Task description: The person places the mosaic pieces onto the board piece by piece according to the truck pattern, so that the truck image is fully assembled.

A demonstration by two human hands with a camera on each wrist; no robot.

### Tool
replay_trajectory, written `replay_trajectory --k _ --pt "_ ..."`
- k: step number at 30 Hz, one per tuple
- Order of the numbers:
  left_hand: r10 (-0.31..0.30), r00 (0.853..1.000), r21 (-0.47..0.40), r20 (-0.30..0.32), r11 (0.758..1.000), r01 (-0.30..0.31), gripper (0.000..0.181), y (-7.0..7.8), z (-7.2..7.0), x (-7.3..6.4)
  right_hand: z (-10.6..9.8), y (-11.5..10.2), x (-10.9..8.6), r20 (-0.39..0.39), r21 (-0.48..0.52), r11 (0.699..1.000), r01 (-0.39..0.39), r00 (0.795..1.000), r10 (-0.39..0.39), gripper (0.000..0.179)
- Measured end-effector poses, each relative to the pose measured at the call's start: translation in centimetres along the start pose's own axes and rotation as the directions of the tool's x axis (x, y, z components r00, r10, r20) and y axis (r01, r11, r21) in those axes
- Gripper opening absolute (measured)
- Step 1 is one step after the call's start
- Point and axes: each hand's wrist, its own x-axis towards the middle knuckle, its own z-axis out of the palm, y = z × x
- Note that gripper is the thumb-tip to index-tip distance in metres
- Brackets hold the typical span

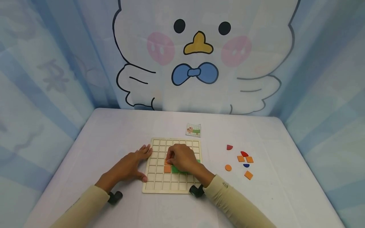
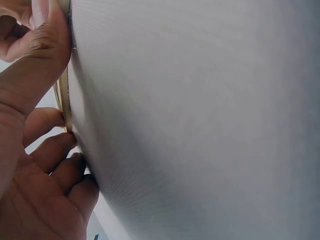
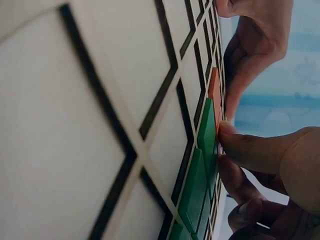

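A wooden grid board (image 1: 158,186) lies on the table with square tiles in some cells. My left hand (image 1: 129,166) rests at its left edge, fingers spread. In the left wrist view, the left thumb (image 2: 45,60) and fingertips touch the board's side (image 2: 63,95). Over the middle of the board, my right hand (image 1: 182,157) pinches an orange square tile (image 1: 167,162) at a cell, its fingertips partly covering it. Just below sits another orange tile (image 1: 167,169), beside a row of green tiles (image 1: 175,169). The right wrist view shows green tiles (image 3: 192,192) close by the right thumb (image 3: 260,152).
Right of the board lie loose pieces: orange squares (image 1: 248,175), an orange circle (image 1: 228,167), red quarter-rounds (image 1: 229,147) and a blue half-round (image 1: 246,165). A small picture card (image 1: 193,130) lies behind the board. Patterned curtains (image 1: 51,79) surround the table.
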Motion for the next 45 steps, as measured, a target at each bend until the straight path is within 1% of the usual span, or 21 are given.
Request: replay_trajectory --k 4,8,12,16,20,26,31,33,37,41,45 --pt "-0.014 1.000 -0.001 0.003 1.000 0.014 0.122 0.1 0.0 -0.1 -0.6 0.4 -0.3 0.000 0.038 0.999 -0.001 1.000 0.001 0.014" --pt "-0.026 1.000 0.005 0.000 1.000 0.026 0.123 0.2 0.0 -0.1 -1.6 1.3 -1.2 -0.021 0.085 0.996 -0.013 1.000 0.015 0.011" --pt "-0.031 0.999 0.017 -0.011 0.999 0.031 0.124 0.2 0.0 -0.1 -3.0 2.6 -2.3 -0.061 0.118 0.990 -0.077 0.995 0.085 0.012" --pt "-0.027 1.000 0.026 -0.014 0.999 0.028 0.124 0.1 0.0 -0.1 -4.4 4.2 -3.7 -0.103 0.128 0.976 -0.174 0.977 0.188 0.016" --pt "-0.017 1.000 0.027 -0.014 0.999 0.018 0.123 0.0 -0.1 -0.2 -5.9 6.1 -5.3 -0.146 0.107 0.964 -0.244 0.955 0.258 0.018" --pt "-0.004 1.000 0.032 -0.007 0.999 0.004 0.122 0.1 -0.1 0.0 -8.2 9.9 -8.0 -0.195 0.045 0.950 -0.309 0.930 0.312 0.020" --pt "-0.005 1.000 0.029 -0.003 1.000 0.005 0.122 0.4 -0.3 0.0 -10.4 13.0 -10.7 -0.215 0.064 0.933 -0.354 0.908 0.360 0.020" --pt "-0.006 1.000 0.030 -0.003 1.000 0.006 0.122 0.5 -0.3 0.0 -11.2 14.1 -11.7 -0.212 0.070 0.923 -0.379 0.898 0.385 0.021" --pt "-0.006 1.000 0.033 -0.003 0.999 0.006 0.122 0.5 -0.3 0.0 -12.2 15.8 -13.3 -0.203 0.060 0.902 -0.428 0.879 0.431 0.023" --pt "-0.010 1.000 0.035 0.000 0.999 0.010 0.122 0.4 -0.2 0.0 -12.4 17.0 -14.0 -0.211 0.042 0.896 -0.442 0.873 0.440 0.022" --pt "-0.006 1.000 0.035 -0.001 0.999 0.006 0.123 0.2 -0.1 0.1 -12.3 17.5 -13.9 -0.212 0.029 0.900 -0.434 0.878 0.430 0.021"
